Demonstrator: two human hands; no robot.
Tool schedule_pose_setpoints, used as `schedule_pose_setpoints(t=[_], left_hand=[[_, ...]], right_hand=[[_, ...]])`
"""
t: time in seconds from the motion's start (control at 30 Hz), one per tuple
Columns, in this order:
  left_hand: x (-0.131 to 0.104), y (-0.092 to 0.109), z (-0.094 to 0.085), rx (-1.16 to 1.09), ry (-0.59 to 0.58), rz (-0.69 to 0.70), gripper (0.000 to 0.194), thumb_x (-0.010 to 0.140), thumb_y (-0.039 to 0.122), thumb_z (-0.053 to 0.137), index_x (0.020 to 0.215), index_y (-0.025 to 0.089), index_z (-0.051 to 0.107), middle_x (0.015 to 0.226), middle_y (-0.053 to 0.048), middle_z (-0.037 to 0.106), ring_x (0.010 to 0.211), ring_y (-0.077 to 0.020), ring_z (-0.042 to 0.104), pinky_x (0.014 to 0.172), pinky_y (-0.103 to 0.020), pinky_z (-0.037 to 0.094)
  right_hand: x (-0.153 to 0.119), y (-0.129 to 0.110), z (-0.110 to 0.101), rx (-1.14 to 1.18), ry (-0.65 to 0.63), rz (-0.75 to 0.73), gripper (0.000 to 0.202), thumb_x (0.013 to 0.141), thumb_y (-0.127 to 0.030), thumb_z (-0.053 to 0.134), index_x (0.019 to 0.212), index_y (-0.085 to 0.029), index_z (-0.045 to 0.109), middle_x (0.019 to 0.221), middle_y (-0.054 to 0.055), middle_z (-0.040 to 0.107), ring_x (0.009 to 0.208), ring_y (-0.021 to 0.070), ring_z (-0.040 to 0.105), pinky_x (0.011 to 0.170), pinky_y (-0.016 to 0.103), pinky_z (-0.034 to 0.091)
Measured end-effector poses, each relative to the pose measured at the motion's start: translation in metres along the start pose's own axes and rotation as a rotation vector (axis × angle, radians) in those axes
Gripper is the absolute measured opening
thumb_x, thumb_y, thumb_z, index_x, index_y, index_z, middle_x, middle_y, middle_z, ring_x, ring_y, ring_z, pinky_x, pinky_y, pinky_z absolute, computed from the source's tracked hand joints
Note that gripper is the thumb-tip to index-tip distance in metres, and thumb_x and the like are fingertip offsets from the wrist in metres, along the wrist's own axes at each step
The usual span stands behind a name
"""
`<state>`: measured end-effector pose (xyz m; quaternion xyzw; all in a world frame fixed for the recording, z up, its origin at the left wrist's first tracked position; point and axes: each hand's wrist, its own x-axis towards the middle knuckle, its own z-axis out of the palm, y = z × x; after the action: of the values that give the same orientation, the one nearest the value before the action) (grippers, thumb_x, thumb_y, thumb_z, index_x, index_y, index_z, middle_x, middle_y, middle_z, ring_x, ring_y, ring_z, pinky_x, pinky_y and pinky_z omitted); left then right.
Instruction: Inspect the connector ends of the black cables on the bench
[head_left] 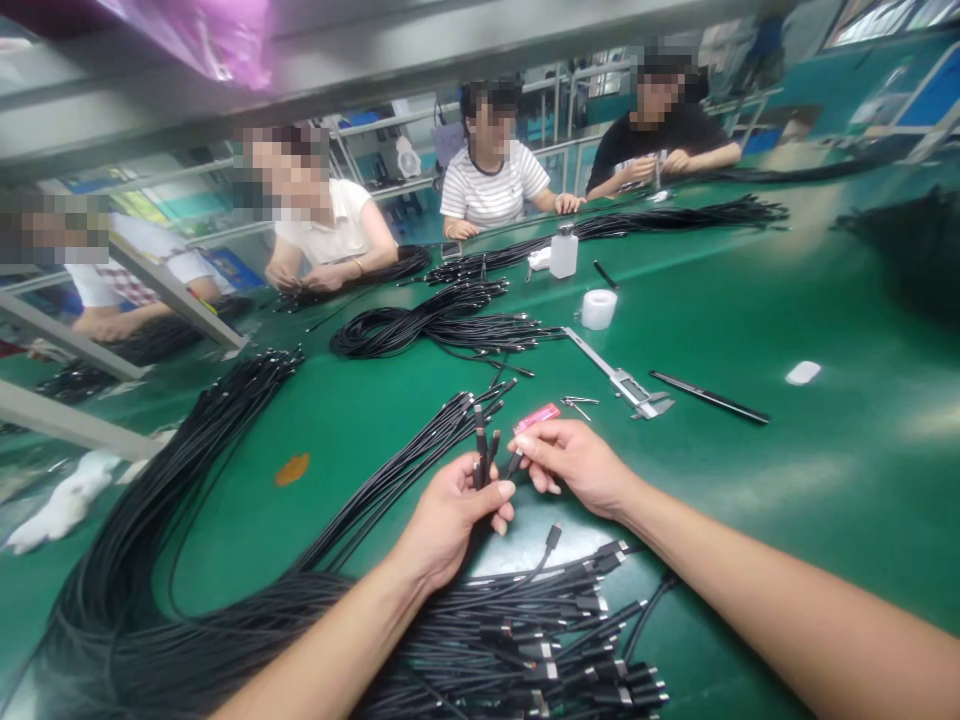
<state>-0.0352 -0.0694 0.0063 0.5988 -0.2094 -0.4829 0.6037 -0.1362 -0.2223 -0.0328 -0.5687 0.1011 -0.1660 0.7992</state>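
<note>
Several black cable connectors (481,445) stick up out of my left hand (454,505), whose fingers are closed around them. Close beside it, my right hand (566,460) pinches one black cable connector (514,463) between thumb and fingertips. Below both hands lies a thick bundle of black cables (517,625), its metal-tipped plugs pointing right. One loose plug (553,537) stands out above that bundle. A smaller group of cables (397,470) runs up behind my left hand. Just past my fingers lies a pink-red item (537,417) with small metal pins (579,404) near it.
On the green table (750,520) lie a digital caliper (619,380), a black pen-like tool (709,397), a tape roll (598,309) and a white bottle (564,252). More coiled black cables (442,325) lie beyond. Several people (491,180) sit opposite, handling cables. Metal posts (176,290) stand at left.
</note>
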Motion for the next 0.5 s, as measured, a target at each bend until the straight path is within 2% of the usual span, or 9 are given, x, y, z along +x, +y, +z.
schedule_pose_setpoints(t=[0.2,0.37,0.5], left_hand=[[0.0005,-0.0008,0.0001,-0.008,0.014,0.013,0.04,0.066,0.026,0.088,0.084,0.015,0.053,0.067,0.002,0.062,0.057,-0.0102,0.059,0.053,-0.021,0.05],[-0.0006,0.0026,0.0012,0.003,0.009,-0.001,0.037,0.07,0.03,0.085,0.082,0.015,0.053,0.061,-0.002,0.067,0.053,-0.0108,0.059,0.054,-0.02,0.048],[-0.0009,0.0041,0.001,0.005,-0.004,0.008,0.034,0.073,0.029,0.083,0.082,0.015,0.053,0.063,-0.005,0.069,0.054,-0.0124,0.062,0.055,-0.021,0.049]], right_hand=[[-0.0005,-0.0036,0.003,-0.009,0.016,0.005,0.037,0.08,-0.051,0.072,0.076,-0.014,0.065,0.054,-0.003,0.058,0.042,0.0062,0.047,0.04,0.018,0.033],[0.0,-0.0048,0.0028,-0.072,0.102,0.035,0.04,0.081,-0.052,0.07,0.069,-0.015,0.061,0.046,-0.005,0.052,0.039,0.0055,0.041,0.039,0.018,0.028],[0.0012,-0.0046,0.0019,-0.037,0.184,-0.006,0.035,0.076,-0.047,0.074,0.085,-0.014,0.066,0.064,-0.002,0.062,0.043,0.006,0.048,0.038,0.018,0.031]])
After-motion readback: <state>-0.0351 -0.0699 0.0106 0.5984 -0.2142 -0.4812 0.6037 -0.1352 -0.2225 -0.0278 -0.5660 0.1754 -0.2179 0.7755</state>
